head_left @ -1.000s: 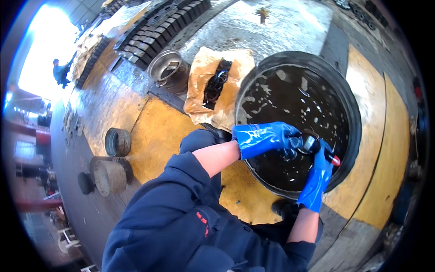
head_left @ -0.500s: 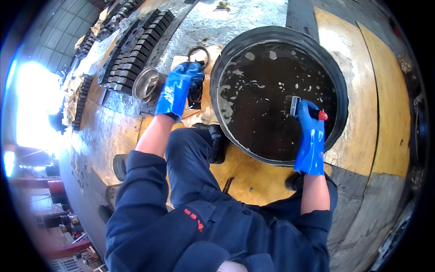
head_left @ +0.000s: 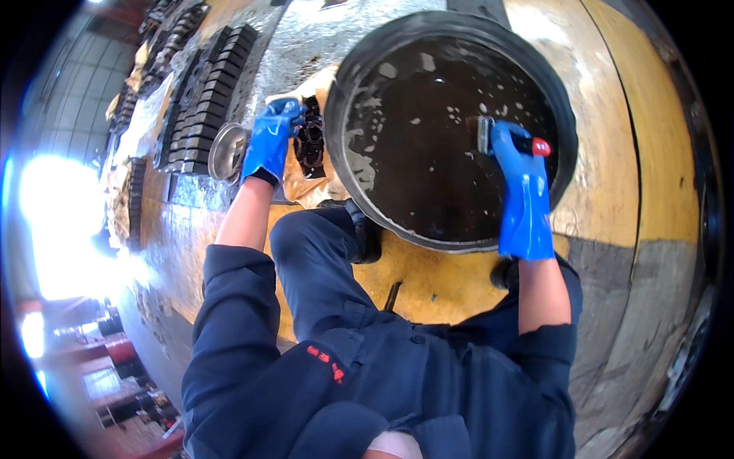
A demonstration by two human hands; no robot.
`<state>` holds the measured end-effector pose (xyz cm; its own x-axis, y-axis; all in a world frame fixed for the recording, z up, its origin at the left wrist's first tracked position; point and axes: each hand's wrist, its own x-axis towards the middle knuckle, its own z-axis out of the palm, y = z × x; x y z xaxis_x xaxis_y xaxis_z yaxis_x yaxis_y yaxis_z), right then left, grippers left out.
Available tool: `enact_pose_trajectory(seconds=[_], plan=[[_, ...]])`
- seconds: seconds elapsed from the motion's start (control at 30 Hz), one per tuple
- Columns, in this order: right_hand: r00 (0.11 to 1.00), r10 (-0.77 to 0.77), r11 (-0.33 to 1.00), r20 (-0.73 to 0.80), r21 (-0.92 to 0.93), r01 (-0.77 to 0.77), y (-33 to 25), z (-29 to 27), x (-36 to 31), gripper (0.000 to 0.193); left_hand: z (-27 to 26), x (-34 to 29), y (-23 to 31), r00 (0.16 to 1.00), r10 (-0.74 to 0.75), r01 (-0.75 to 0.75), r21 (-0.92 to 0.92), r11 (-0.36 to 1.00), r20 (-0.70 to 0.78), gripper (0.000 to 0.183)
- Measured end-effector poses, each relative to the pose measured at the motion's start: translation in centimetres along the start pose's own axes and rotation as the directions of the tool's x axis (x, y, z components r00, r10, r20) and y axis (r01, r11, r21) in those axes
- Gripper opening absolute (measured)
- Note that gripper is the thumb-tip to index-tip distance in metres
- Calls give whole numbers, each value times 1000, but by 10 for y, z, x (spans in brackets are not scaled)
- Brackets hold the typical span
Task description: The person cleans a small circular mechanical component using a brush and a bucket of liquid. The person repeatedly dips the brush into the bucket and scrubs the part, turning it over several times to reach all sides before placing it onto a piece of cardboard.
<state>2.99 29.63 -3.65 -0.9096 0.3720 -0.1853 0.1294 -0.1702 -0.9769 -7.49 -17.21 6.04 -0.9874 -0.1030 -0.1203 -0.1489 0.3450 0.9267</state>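
My right hand [head_left: 516, 145] is closed round a flat paintbrush [head_left: 485, 135] with a metal ferrule and a red-tipped dark handle. It holds the brush over the dark liquid in a wide round black tub [head_left: 566, 145]. My left hand [head_left: 274, 126], also in a blue rubber glove, has its fingers curled beside several dark metal parts [head_left: 310, 141]. Whatever those fingers hold is hidden. Under the dark parts lies a stained brown sheet [head_left: 300, 189], just left of the tub. A round metal bowl [head_left: 227, 153] sits against the left glove's outer side.
Rows of dark ribbed metal blocks [head_left: 202, 107] stand at the far left. My knee and shoe [head_left: 365, 233] are close to the tub's near rim. A thin dark bar [head_left: 392, 296] lies on the yellow floor between my legs. Worn boards [head_left: 596, 183] run along the right.
My left hand has moved left, and the dark ring it held up no longer shows clearly. The brush stays in my right hand over the tub. The whole view has shifted slightly.
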Motion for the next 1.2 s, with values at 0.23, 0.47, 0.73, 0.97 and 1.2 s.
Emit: enact_pose_trajectory(seconds=[0.23, 0.47, 0.73, 0.97, 1.2], plan=[[1000, 23, 999, 1, 46, -23, -39, 3, -19, 26, 123, -6, 46, 860, -101, -13, 218, 976, 500, 78], [997, 29, 999, -69, 30, -27, -42, -41, -38, 26, 240, -20, -27, 808, -181, -206, 557, 805, 560, 115], [984, 114, 993, -139, 57, -107, -30, -77, -79, 26, 226, 9, -87, 784, -329, -168, 689, 705, 527, 69], [992, 69, 997, -109, 32, -66, -38, -63, -65, 26, 252, -30, -59, 736, -400, -321, 803, 502, 545, 65], [997, 37, 999, -68, -35, -40, -48, -35, -42, 26, 247, -63, -63, 516, -418, -612, 663, 431, 748, 58]])
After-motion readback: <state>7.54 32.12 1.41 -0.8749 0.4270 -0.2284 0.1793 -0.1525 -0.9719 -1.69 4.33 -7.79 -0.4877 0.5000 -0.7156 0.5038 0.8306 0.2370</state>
